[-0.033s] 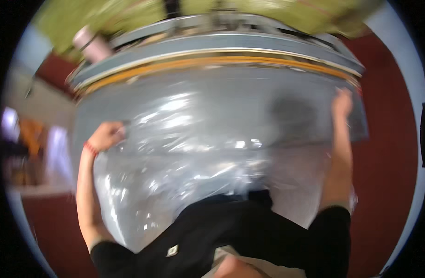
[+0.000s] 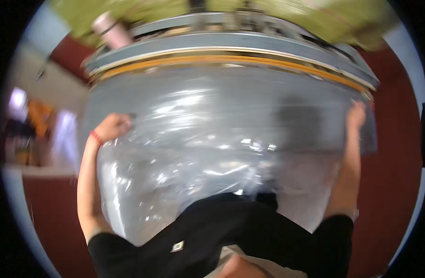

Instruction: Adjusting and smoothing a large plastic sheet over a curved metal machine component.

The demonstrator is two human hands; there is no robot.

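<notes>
A large clear plastic sheet [image 2: 217,157], wrinkled and shiny, spreads over the grey tabletop [image 2: 249,83] and hangs down toward my body. On the left side, my left hand [image 2: 114,126], with a red bracelet at its wrist, has its fingers closed on the sheet's edge. A small dark patch shows at its fingertips, too blurred to name. My right hand [image 2: 357,115] is farther out, near the table's right end by the bar. Its fingers are pinched on the sheet too, slightly smeared by motion. Both arms are stretched wide apart.
A long grey metal bar [image 2: 221,41] with an orange strip [image 2: 212,59] runs across the table's far side. Behind it stand a pink cylindrical bottle [image 2: 113,31] and yellow-green plastic-looking material [image 2: 152,9]. Dark red floor [image 2: 397,139] borders the table.
The whole view has shifted slightly, so the table and bar appear farther right. Both hands keep about the same places on the sheet, with their grip unchanged.
</notes>
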